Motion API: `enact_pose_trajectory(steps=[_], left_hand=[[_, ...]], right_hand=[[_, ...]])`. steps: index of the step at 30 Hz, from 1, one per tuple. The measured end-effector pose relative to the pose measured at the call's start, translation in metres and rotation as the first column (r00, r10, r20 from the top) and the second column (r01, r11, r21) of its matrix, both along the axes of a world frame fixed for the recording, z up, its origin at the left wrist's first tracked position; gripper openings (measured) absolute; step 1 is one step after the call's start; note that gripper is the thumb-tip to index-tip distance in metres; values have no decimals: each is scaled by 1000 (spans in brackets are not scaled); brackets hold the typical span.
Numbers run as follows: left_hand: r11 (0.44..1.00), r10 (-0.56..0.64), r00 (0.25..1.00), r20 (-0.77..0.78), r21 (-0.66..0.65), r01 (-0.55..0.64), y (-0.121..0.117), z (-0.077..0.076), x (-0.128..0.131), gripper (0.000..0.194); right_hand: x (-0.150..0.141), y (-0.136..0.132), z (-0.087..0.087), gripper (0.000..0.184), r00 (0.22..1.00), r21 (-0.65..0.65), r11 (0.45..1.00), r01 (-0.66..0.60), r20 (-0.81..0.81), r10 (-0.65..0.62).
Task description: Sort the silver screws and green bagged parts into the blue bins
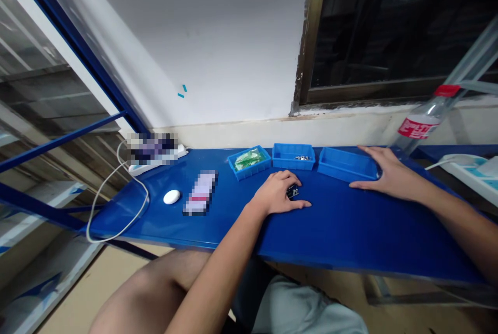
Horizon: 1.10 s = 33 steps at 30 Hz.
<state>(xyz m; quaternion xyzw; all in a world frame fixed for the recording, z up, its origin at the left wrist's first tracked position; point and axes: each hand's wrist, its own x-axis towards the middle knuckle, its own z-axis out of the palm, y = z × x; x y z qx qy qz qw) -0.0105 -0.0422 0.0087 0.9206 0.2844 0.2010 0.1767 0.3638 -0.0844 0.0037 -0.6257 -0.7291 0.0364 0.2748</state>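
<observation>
My left hand [279,193] rests on the blue table, fingers curved and thumb stretched out apart from them. It cups around a few small dark, shiny parts [292,192] lying on the tabletop; their exact kind is too small to make out. My right hand [389,174] spans the right end of a blue plastic bin [346,173], thumb at the front and fingers at the back. Left of that bin stands a second blue bin [292,164] with small silvery metal pieces [302,157]. A third blue bin [252,172] holds green-and-clear plastic packets [249,158].
On the table's left lie a blurred-out phone-like object [201,193], a round white case [171,197] and a power strip [157,162] with a white cable [116,238]. A clear bottle with red cap [422,121] stands behind my right hand. The wall [233,64] borders the back.
</observation>
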Motion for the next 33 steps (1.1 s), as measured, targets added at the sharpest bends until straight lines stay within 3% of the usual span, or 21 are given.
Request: enact_pose_trajectory(steps=[4, 9, 15, 19, 24, 28, 33], left_hand=[[999, 4, 1000, -24, 43, -3, 1, -2, 0, 58], [996, 7, 999, -34, 92, -4, 4, -8, 1, 58], [994, 25, 999, -41, 112, -20, 8, -15, 2, 57], [995, 14, 1000, -13, 96, -13, 9, -16, 2, 54], [997, 9, 1000, 0, 72, -9, 8, -13, 2, 48], [998, 30, 1000, -2, 59, -30, 8, -11, 2, 45], [999, 5, 1000, 9, 54, -6, 7, -10, 0, 35]], right_hand=[[-18, 15, 19, 98, 999, -3, 999, -43, 12, 43], [-50, 54, 37, 106, 982, -71, 981, -182, 46, 186], [-75, 107, 28, 120, 951, -210, 944, -252, 126, 282], [-84, 126, 26, 120, 941, -259, 927, -272, 131, 313], [-91, 125, 30, 107, 949, -192, 950, -246, 151, 276], [-91, 114, 37, 95, 967, -117, 964, -240, 60, 248], [-87, 92, 63, 90, 972, -45, 974, -223, -84, 219]])
